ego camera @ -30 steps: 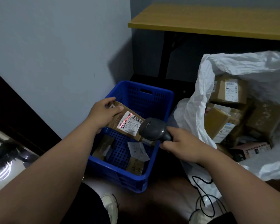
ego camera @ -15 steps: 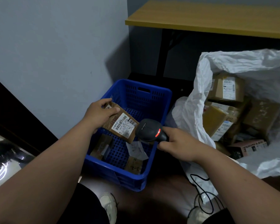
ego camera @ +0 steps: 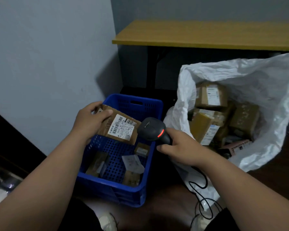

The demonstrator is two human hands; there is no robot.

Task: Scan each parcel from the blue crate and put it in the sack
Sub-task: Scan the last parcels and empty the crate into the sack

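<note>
The left hand is pinching a flat brown parcel by its far-left corner, thumb lying on top and the other fingers curling under out of view, so nearly all of the packet is hanging out to the right of the grip, tilting over the far half of the blue crate. That is looking like the weak point: with only one corner being held, the parcel is liable to sag or twist, turning its white label away from the reader, or to slip free and drop among the small packets lying on the crate floor, where it could be mistaken for an unscanned one. The right hand is wrapping its fingers round the handle of the black scanner, whose head is sitting just right of the parcel's near-right edge and showing a red light; the head is pointing across the label at a shallow angle, so a misread or no read is seeming possible. The scanner's cable is trailing down over the near lip of the white sack, which is standing open to the right, already holding several boxes; a parcel carried across could snag that cable or catch the sack's slack rim.
</note>
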